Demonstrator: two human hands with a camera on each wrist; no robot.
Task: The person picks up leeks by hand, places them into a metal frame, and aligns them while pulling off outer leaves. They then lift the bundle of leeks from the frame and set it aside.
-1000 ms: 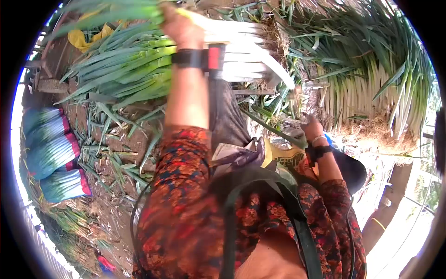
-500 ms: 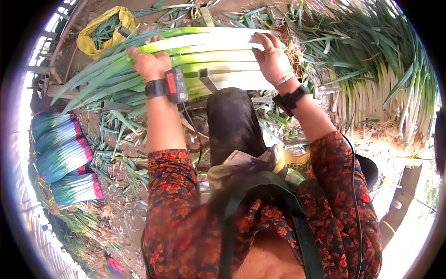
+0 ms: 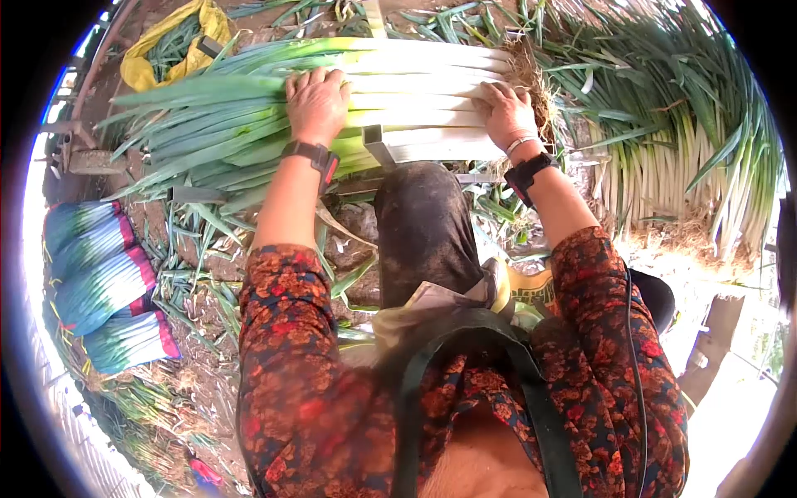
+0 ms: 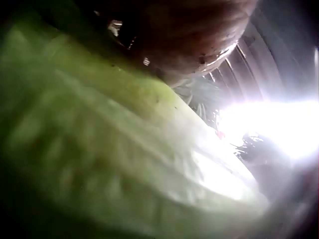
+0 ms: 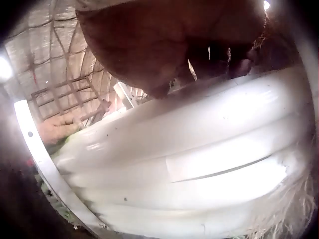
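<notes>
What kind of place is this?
Looks like a vegetable-bundling spot, maybe on a farm: there's a row of leek-like stalks, a rooty green pile, and red-ended bundles.

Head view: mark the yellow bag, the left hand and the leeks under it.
Yellow bag [image 3: 138, 73], head view, left wall.
Left hand [image 3: 319, 108], head view, back of hand.
Leeks [image 3: 415, 84], head view, white stalks.

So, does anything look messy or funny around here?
Yes, the ground looks messy. Loose green leaf scraps lie every which way near the wrapped bundles at the left of the head view. They stand out because the leeks under the hands lie neatly side by side.
</notes>
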